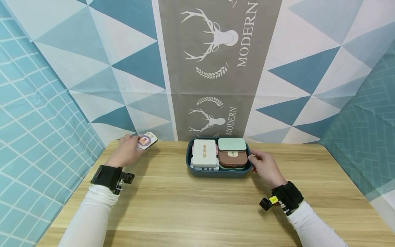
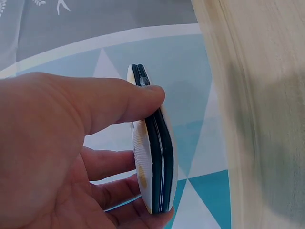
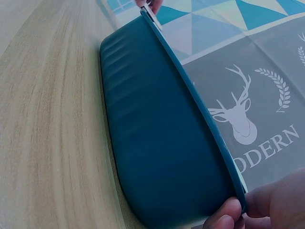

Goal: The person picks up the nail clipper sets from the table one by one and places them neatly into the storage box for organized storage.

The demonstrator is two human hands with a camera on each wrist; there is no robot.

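Note:
My left hand (image 1: 126, 151) holds a small hinged clasp case (image 1: 146, 140) above the table's back left. The left wrist view shows the case (image 2: 159, 157) edge-on, with dark sides, a metal seam and a clear clasp button; thumb and fingers grip its opposite faces. A dark blue plastic basket (image 1: 220, 174) stands at the table's back middle. At its right end, my right hand (image 1: 266, 168) pinches the rim, as the right wrist view also shows on the basket wall (image 3: 157, 124). Inside lie a white case marked MANICURE (image 1: 205, 153) and a brown and green case (image 1: 232, 157).
More items lie under the top cases, mostly hidden. The wooden table (image 1: 185, 209) ends at a patterned cloth backdrop (image 1: 213, 85) just behind the basket. A blue grid-patterned cloth (image 1: 34, 137) hangs along the left edge, and another cloth (image 1: 367, 137) on the right.

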